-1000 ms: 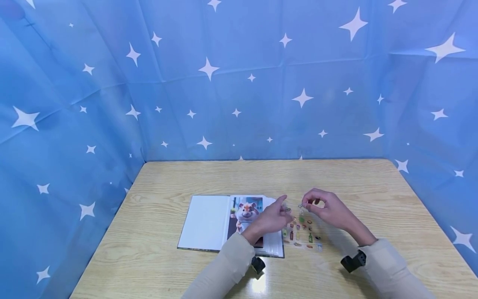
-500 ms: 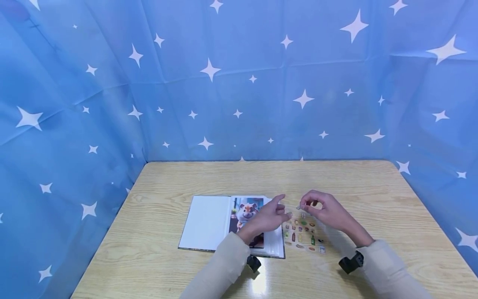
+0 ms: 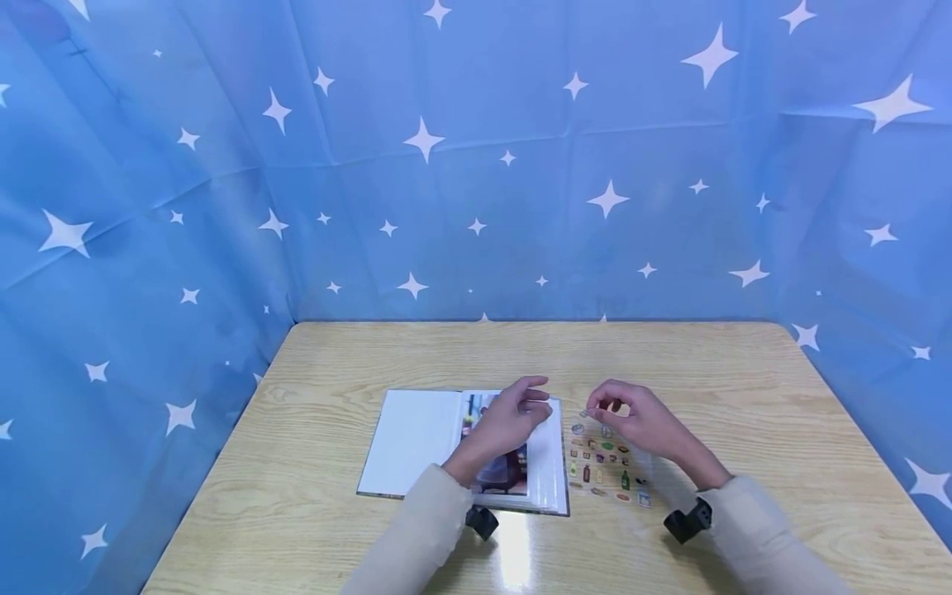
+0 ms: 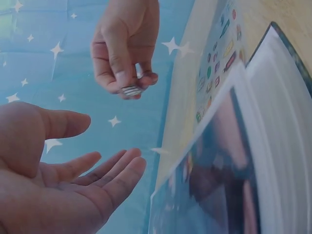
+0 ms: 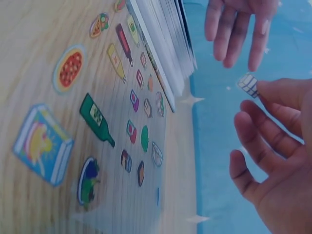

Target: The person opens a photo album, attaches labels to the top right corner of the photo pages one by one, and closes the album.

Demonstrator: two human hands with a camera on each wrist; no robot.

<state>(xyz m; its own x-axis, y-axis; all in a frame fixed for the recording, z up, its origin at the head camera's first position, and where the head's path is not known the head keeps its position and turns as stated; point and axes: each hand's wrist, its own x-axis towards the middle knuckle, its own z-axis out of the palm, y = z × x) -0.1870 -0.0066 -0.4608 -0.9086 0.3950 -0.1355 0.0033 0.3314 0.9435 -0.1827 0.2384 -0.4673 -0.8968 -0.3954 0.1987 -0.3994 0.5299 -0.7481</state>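
Against blue star-print backdrop, on wooden worktop [image 3: 669, 364]: now hovering left hand [image 3: 513, 417], fingers loose and empty, back over open album [image 3: 464, 450], away from sticker sheet [image 3: 606, 463]; pinching one peeled sticker [image 5: 247, 85] in right hand [image 3: 632, 417] above sheet, placement pending.

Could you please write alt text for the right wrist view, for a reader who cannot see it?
The right hand pinches a small striped sticker at its fingertips, above a clear sticker sheet of food and bottle pictures lying on a wooden table. The open left hand hovers beyond, past the edge of an open album.
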